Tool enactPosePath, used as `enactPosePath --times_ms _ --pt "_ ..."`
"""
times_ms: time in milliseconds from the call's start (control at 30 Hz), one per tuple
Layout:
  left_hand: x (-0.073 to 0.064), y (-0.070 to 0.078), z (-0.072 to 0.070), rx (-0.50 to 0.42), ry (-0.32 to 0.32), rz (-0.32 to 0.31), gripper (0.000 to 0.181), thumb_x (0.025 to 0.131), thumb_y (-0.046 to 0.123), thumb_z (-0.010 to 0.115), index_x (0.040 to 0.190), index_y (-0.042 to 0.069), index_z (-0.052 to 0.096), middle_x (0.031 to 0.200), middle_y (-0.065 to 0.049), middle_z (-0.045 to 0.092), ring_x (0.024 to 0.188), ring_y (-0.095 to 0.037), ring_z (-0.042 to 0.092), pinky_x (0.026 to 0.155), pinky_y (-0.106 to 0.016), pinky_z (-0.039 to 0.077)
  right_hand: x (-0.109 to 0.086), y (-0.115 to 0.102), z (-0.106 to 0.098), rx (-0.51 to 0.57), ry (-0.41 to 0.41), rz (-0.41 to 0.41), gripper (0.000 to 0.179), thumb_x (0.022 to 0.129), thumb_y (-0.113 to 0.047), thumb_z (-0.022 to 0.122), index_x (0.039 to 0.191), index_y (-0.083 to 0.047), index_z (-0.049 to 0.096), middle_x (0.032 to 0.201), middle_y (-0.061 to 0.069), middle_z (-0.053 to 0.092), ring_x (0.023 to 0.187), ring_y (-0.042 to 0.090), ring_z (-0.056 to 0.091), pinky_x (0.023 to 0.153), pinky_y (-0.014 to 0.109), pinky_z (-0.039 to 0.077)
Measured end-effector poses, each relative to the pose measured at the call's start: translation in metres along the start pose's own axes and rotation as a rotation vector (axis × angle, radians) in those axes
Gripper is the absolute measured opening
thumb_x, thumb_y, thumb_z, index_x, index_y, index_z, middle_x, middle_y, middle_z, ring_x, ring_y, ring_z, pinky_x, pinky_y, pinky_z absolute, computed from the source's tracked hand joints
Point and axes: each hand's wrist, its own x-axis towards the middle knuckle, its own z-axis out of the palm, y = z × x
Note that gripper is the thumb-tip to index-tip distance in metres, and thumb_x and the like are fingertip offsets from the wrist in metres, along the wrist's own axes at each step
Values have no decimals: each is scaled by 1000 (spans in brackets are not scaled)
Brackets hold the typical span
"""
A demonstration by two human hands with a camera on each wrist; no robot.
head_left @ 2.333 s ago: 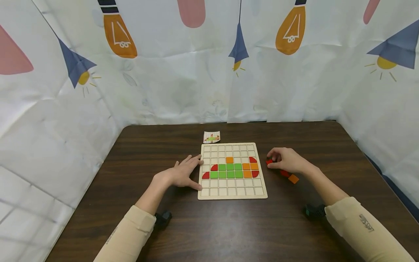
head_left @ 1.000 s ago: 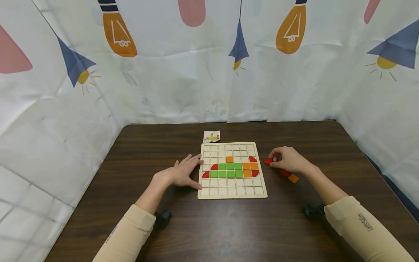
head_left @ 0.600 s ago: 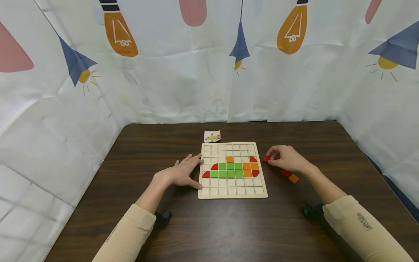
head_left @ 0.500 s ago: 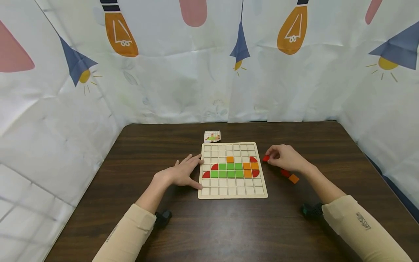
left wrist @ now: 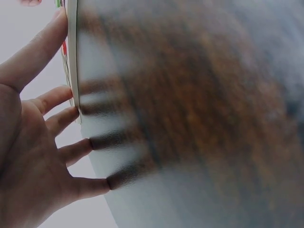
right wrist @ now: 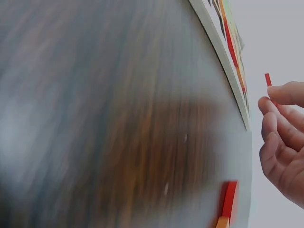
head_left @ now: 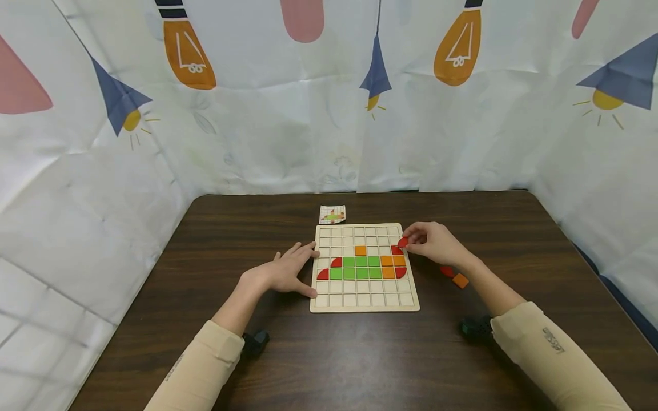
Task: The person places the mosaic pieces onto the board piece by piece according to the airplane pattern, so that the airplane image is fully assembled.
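Note:
A pale wooden grid board point(head_left: 364, 302) carries green and orange square tiles and red quarter-round tiles in its cells. My left hand point(head_left: 285, 273) rests along the board's left edge, fingers spread, thumb touching the near part of that edge. In the left wrist view the fingertips meet the table. Between thumb and finger, my right hand point(head_left: 434, 242) pinches a red tile point(head_left: 403, 242) over the board's right edge, above the upper red tile there. The right wrist view shows the pinched tile edge-on, raised off the table.
A loose red tile point(head_left: 447, 271) and an orange square tile point(head_left: 460, 280) lie on the dark wooden table point(head_left: 360, 359) right of the board. Behind the board lies a small picture card point(head_left: 332, 214) with a coloured grid pattern. A printed curtain point(head_left: 288, 137) hangs behind the table.
My right hand has lifted the red tile from the table and carried it left to the board's right edge. My left hand and the board have stayed in place.

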Motion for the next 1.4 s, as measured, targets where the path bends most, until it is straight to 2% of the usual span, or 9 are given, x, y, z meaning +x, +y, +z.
enactPosePath --times_ms 533,967,1167,1400 --pt "0 0 -1 -15 2 9 95 84 47 85 157 9 37 171 -10 10 155 -40 3 113 -76 6 31 -20 24 19 -13 0 25 92 -14 79 114 -4 72 97 4 71 89 22 66 79 36 54" --pt "0 1 0 -24 4 10 96 84 45 85 158 9 36 171 -11 10 155 -41 3 113 -76 6 49 -29 40 58 -50 -9 24 93 -13 78 114 -3 72 93 4 69 82 21 62 66 33 52" --pt "0 0 1 -28 2 17 95 85 45 85 158 8 36 171 -12 11 155 -42 3 112 -77 6 55 -29 43 54 -56 10 25 94 -14 78 115 -4 71 95 4 69 85 21 63 72 33 53" --pt "0 1 0 -39 6 11 97 84 44 86 159 8 35 171 -13 9 155 -41 2 113 -76 5 63 -34 48 56 -51 -17 24 93 -14 79 114 -4 72 94 3 69 86 20 64 81 37 54"
